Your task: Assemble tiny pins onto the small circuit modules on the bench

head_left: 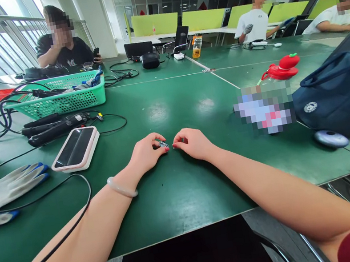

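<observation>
Both my hands rest on the green table [183, 179] in front of me, close together. My left hand [147, 151] is curled, its fingertips pinching a small silvery metal piece [163, 144]. A pale bangle [122, 187] sits on that wrist. My right hand [191, 142] is also curled, its fingertips pressed together just right of the piece; whether it touches the piece I cannot tell.
A phone in a pink case [75, 149], white work gloves [5, 190], black cables [37, 196] and a green basket [60, 96] lie at the left. A dark blue bag [341, 95] and red-capped bottle [281, 69] stand at the right. Three people sit at the far side.
</observation>
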A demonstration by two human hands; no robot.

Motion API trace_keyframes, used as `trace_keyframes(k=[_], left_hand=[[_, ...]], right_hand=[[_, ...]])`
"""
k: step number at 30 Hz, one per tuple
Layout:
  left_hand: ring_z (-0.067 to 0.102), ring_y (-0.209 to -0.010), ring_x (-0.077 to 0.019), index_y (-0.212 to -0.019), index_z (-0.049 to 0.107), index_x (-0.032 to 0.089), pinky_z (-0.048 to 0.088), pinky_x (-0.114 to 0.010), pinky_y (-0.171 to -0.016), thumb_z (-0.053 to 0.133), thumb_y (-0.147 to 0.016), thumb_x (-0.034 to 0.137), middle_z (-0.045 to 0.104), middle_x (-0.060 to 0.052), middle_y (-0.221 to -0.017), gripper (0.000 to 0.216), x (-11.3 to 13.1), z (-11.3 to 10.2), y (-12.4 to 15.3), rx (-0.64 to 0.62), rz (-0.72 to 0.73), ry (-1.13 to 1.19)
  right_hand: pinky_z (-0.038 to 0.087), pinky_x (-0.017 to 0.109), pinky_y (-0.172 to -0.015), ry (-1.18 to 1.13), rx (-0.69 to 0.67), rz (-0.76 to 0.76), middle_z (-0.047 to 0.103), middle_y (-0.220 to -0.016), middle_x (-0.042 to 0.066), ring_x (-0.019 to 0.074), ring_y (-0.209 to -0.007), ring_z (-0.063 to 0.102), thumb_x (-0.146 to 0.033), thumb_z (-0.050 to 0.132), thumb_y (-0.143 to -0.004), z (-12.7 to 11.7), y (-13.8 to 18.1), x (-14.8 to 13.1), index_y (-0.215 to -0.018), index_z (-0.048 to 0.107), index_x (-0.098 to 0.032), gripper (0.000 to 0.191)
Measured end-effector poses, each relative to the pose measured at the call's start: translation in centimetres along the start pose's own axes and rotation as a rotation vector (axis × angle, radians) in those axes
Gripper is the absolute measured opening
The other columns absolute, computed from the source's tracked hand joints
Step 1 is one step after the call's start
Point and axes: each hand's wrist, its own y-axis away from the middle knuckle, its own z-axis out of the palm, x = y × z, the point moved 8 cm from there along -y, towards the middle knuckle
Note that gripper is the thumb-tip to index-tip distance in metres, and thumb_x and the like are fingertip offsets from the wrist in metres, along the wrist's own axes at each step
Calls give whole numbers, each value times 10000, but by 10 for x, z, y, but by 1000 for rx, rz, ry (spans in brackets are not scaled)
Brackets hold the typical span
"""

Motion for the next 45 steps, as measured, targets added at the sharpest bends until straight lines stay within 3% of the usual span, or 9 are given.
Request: trace_keyframes(k=[6,17,25,32,42,45], left_hand=[[629,-832,-179,-895,628,234,461,-302,-754,736,-655,390,690,-1,-894,307,2,-2,1,32,-6,-15],[624,-833,-197,-845,623,223,465,-314,-729,749,-648,399,683,-11,-864,293,7,-3,2,44,12,-65],[627,-818,-199,-828,613,223,471,-317,-721,750,-638,407,685,-10,-852,298,7,-3,1,46,22,-81],[625,-815,-197,-827,617,225,471,-316,-716,749,-639,398,686,-7,-852,287,6,-3,1,52,28,-95],[620,-828,-199,-828,613,224,470,-319,-723,745,-644,397,683,-12,-863,286,6,-3,2,40,21,-87],[620,-825,-196,-827,610,222,471,-316,-724,743,-649,394,680,-13,-862,281,7,-3,2,39,24,-83]], right_hand=[[375,236,-617,-105,8,96,590,-735,-18,104,-627,471,-220,661,-770,-3,0,9,-715,681,-193,65],[379,241,-593,-222,-19,153,584,-701,-25,93,-599,470,-259,715,-711,-3,0,16,-669,716,-199,73],[390,252,-648,57,-35,4,610,-776,2,113,-682,523,-164,663,-783,-8,2,0,-665,695,-188,124],[394,270,-659,348,-70,-81,635,-938,43,153,-790,576,-147,546,-871,-6,4,-8,-807,705,-191,177],[444,274,-771,223,-134,47,699,-913,23,169,-872,618,-129,542,-867,-6,-2,15,-831,754,-225,236],[444,272,-733,190,-119,64,703,-896,9,163,-840,616,-183,589,-848,-12,-1,20,-820,753,-239,175]])
